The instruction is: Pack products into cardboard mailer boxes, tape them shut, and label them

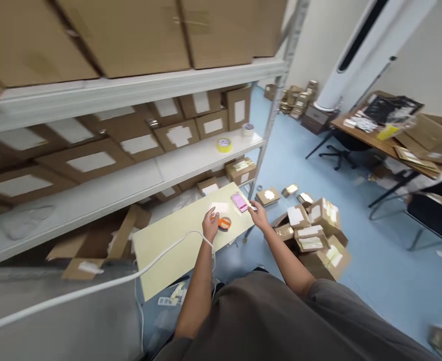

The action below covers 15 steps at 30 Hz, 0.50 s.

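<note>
A dark grey shirt [273, 316] looms closest; both forearms stretch forward over a pale yellow tabletop [160, 271]. Handling the pink packet [239, 201] there seems in hand, calling for steady fingertips. The left hand [210, 225] curls beside an orange ring-shaped item [225, 223], the right hand [259, 216] at the packet's edge; I cannot tell whether either grips.

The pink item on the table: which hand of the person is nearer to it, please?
Right. The right hand is at the edge of the pink item; the left hand is farther away, to its left.
</note>
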Motion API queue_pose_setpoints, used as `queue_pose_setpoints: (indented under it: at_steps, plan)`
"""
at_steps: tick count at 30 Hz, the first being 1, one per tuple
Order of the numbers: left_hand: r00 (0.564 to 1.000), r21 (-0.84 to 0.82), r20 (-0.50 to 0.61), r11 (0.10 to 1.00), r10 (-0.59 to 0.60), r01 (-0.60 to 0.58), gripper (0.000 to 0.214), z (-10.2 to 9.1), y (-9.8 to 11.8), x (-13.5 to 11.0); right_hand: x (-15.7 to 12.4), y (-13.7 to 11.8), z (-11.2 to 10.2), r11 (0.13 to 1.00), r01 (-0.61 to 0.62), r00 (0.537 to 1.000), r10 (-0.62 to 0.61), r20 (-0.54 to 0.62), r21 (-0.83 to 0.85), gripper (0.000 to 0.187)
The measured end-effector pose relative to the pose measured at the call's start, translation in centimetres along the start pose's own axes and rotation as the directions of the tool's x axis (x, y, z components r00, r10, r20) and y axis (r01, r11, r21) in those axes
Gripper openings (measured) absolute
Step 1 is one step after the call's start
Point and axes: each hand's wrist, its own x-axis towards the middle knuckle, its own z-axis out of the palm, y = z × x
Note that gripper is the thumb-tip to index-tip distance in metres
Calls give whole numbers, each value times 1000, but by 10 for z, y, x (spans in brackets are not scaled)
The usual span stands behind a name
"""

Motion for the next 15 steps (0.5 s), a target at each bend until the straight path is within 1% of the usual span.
queue_pose_setpoints:
  at_steps: [2,4,6,8,10,11,13,15]
  plan:
    - [997,-16,-76,1000,-9,7,41,-48,-16,-2,0,-16,41,997,74,995,-72,74,-30,44]
    - [992,-29,-126,999,-20,17,41,-90,-32,-7,-2,-29,76,985,160,979,-149,142,-70,45]
    - [987,-32,-155,999,-39,35,43,-123,-49,-14,-5,-39,104,964,239,957,-214,193,-114,46]
    - [985,-29,-162,998,-66,63,45,-146,-63,-21,-8,-46,124,941,299,938,-259,231,-157,46]
    - [983,-23,-159,995,-95,93,46,-159,-74,-25,-10,-49,137,919,340,923,-284,261,-199,47]
    - [982,-18,-153,994,-106,105,46,-160,-78,-25,-10,-49,141,909,352,917,-288,275,-223,47]
    - [983,-6,-137,992,-122,123,46,-156,-83,-24,-8,-45,146,893,356,915,-273,297,-275,47]
    - [984,5,-117,990,-137,138,45,-143,-86,-21,-6,-35,149,886,330,921,-226,317,-327,48]
